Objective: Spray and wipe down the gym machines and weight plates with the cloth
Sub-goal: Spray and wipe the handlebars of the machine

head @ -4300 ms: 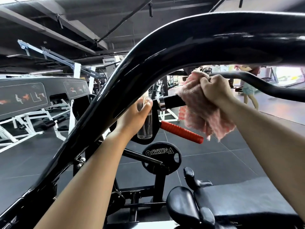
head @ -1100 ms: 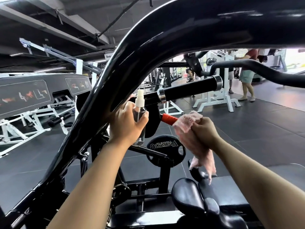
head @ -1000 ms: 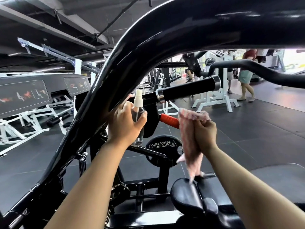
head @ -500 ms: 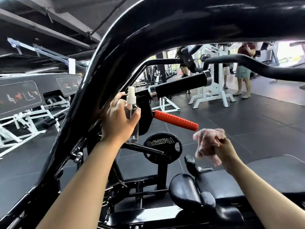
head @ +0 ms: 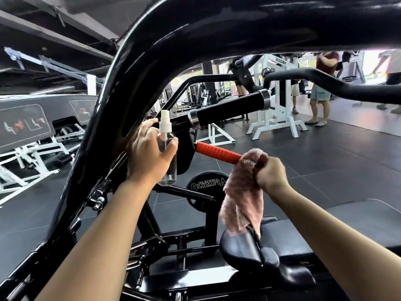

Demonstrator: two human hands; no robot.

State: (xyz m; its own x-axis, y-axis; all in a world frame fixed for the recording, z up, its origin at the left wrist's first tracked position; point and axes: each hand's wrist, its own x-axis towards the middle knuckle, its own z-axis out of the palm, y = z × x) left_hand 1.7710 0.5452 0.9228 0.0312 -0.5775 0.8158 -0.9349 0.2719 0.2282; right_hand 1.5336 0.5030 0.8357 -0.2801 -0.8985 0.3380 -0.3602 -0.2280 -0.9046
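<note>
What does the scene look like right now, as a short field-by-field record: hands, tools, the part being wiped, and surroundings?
left hand: holds the spray bottle upright, nozzle on top
right hand: grips the pink cloth at the free end of the red handle
cloth: bunched at the handle tip, rest hanging down
weight plate: black, below the handle, untouched
black grip: above the red handle, untouched
frame tube: thick, black, arching overhead
background: people standing far right, white racks
</note>
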